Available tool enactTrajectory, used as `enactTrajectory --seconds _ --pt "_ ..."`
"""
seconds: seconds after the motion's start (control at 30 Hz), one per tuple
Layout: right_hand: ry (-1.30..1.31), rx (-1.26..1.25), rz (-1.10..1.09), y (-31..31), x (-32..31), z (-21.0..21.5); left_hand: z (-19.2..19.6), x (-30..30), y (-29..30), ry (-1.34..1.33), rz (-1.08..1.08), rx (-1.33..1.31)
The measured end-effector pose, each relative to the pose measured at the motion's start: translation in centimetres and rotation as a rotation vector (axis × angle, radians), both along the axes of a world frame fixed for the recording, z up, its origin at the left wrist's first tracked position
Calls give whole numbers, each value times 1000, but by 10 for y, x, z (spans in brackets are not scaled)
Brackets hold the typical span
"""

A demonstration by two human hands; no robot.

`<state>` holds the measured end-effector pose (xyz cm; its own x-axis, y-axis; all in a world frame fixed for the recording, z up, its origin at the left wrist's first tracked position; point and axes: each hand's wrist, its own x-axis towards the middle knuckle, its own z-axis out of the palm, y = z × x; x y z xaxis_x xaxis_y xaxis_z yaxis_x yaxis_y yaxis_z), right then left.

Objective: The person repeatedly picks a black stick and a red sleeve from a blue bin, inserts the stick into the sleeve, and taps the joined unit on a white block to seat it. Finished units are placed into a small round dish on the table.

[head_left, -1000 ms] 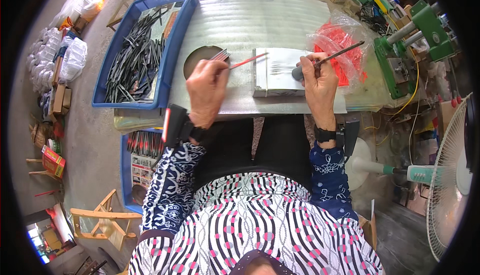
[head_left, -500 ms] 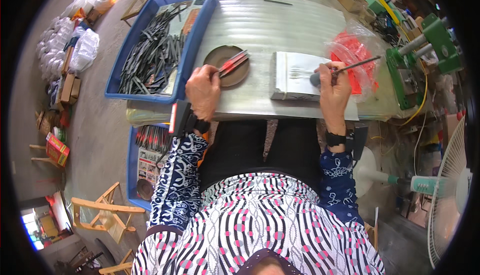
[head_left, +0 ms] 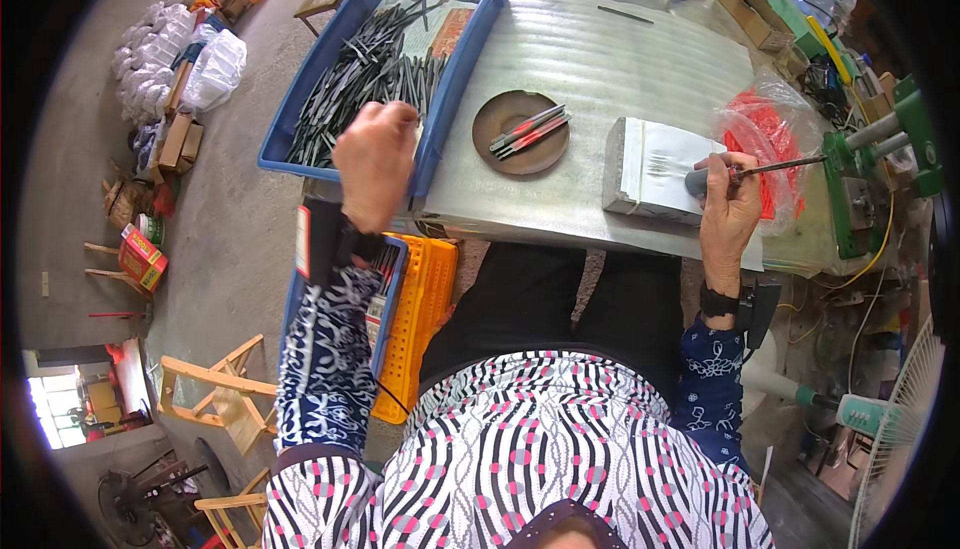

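My left hand is over the near right rim of the blue tray. Its fingers are curled, and whatever they hold is hidden. Many slim dark metal strips lie heaped in that tray. To the tray's right, a round brown dish bears several slim grey and red pieces. My right hand grips a tool with a thick grey end and a thin dark rod pointing right. The grey end is above the right side of a block topped with white paper.
Red pieces in a clear plastic bag lie beyond my right hand. A green machine is at the right, with a fan below it. An orange crate stands below the table's near edge. Wooden stools stand at left.
My left hand has left the dish for the blue tray, leaving the grey and red pieces in the dish. The view has shifted; my right hand still grips the tool over the block.
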<state>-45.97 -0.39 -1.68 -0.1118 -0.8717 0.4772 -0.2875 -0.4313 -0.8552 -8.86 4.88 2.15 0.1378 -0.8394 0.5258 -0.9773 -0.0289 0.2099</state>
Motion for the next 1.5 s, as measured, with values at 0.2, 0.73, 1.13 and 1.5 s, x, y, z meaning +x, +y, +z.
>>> enactTrajectory --seconds 0.2,0.73,1.13,1.5 --pt "-30 -4 -2 1 1 0 -6 62 -26 -6 128 414" --pt "-44 -22 -23 2 2 1 -18 84 -71 22 45 424" --pt "-68 -63 -1 0 0 -3 -33 96 -68 -77 34 180" --pt "4 -21 0 1 2 -1 30 54 -25 171 23 59"
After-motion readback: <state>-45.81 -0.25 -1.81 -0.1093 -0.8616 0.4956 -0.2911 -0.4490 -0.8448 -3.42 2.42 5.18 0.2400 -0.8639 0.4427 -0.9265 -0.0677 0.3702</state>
